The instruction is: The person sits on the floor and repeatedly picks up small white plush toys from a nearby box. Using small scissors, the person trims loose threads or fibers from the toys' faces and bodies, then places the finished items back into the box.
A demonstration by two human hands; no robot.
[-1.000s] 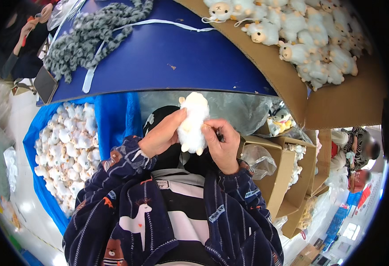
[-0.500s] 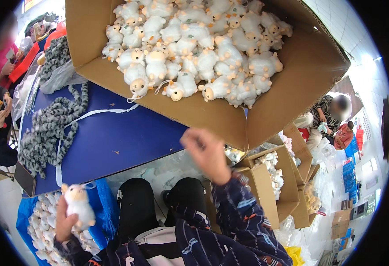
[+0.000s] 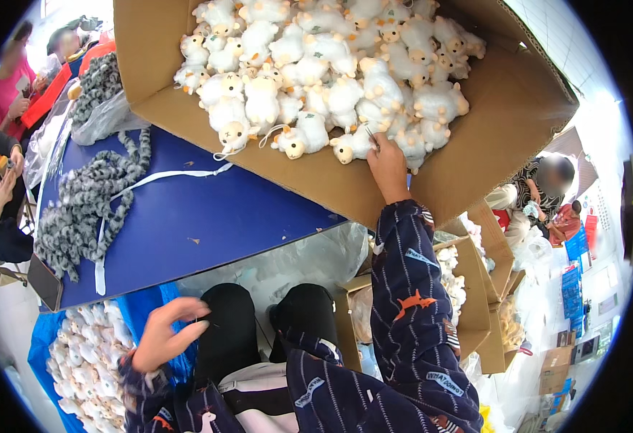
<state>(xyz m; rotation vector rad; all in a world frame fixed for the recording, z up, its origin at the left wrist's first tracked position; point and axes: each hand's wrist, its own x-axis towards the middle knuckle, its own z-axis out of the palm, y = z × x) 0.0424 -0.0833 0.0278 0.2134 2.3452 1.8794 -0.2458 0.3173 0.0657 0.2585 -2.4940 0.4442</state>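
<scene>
White plush sheep toys with peach faces lie heaped in a large open cardboard box. My right hand reaches over the box's near wall, its fingers closed around a small, thin, dark metallic tool whose kind I cannot make out. Those fingertips touch the rear of one plush sheep at the front of the heap; whether they also grip it is hidden. Above my left thigh, my left hand is open and holds nothing. Beside it, more plush sheep fill a blue bag.
On the blue table lie grey-black fluffy strips and a white ribbon. Smaller cardboard boxes with plush pieces stand at my right. Other people sit at far left, one in a pink top, and at far right.
My left hand has let go of a plush sheep over the blue bag and moved right. My right hand has gone from the table's edge up into the box, to a sheep there.
</scene>
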